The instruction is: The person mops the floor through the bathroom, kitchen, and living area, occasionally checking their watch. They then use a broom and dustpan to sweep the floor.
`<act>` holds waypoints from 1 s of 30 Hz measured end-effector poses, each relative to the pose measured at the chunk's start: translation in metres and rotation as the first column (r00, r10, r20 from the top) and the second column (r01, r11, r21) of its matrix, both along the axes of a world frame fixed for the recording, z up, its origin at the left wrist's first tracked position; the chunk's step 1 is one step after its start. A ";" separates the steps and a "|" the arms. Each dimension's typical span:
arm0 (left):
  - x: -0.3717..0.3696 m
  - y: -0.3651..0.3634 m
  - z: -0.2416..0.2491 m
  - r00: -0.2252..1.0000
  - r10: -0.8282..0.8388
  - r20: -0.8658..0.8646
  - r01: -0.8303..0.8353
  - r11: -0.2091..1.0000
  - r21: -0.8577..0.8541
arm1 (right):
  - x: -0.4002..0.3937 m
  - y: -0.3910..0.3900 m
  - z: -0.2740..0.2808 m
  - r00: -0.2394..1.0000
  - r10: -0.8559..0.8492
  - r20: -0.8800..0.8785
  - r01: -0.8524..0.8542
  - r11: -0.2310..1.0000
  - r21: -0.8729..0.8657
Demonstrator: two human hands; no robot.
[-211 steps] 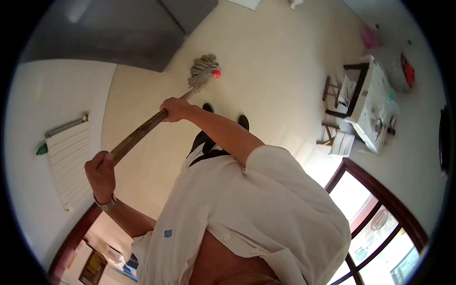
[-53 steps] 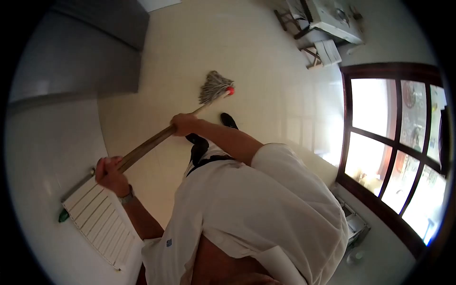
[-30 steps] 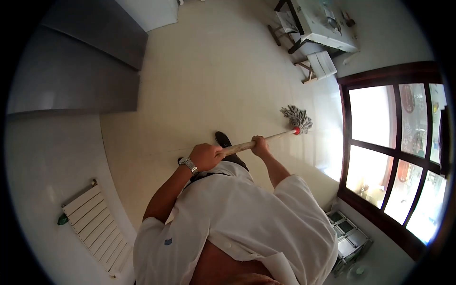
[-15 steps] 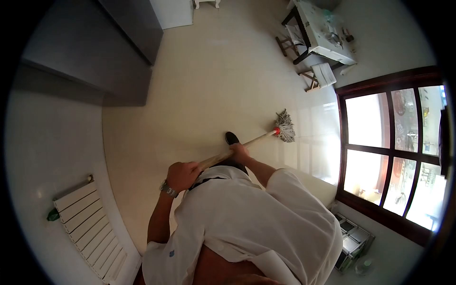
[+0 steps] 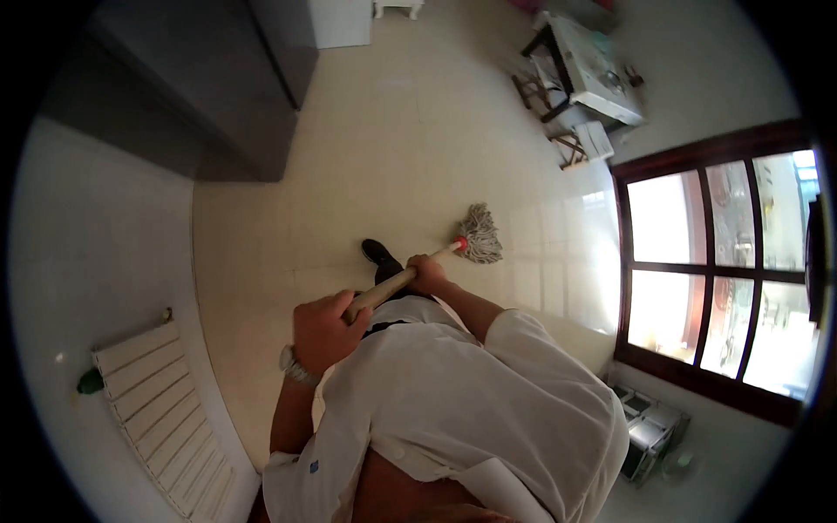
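A mop with grey string strands and a red collar rests its head on the tiled floor, ahead and to the right. Its wooden handle slants back toward my waist. My left hand, with a metal watch on the wrist, is closed around the handle's upper end. Lower on the same handle, my right hand grips it close to the red collar. A black shoe is on the floor just left of the right hand.
A white radiator lines the left wall, with a dark grey cabinet beyond it. Far right stand a white-topped table and a folding stool. A dark-framed window and a metal rack are on the right.
The mop head has shifted left across the floor. Both hands moved left with the handle, the left hand now higher and nearer the camera. The shoe has also moved left.
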State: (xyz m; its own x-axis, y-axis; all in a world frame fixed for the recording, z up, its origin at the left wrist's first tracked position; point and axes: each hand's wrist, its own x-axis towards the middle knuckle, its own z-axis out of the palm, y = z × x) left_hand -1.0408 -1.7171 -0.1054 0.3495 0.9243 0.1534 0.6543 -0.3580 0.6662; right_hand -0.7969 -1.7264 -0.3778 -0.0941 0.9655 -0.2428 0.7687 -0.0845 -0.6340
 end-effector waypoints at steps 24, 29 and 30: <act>-0.076 0.149 -0.075 0.445 0.554 0.703 -0.115 0.814 -0.569 | -0.083 0.146 -0.069 0.976 0.174 -0.133 -0.189 0.976 -0.109; -0.105 0.161 -0.072 0.537 0.540 0.649 -0.061 0.791 -0.608 | -0.106 0.151 -0.072 0.979 0.125 -0.161 -0.142 0.985 -0.101; -0.111 0.162 -0.073 0.533 0.545 0.647 -0.064 0.789 -0.611 | -0.110 0.152 -0.065 0.975 0.148 -0.168 -0.164 0.983 -0.086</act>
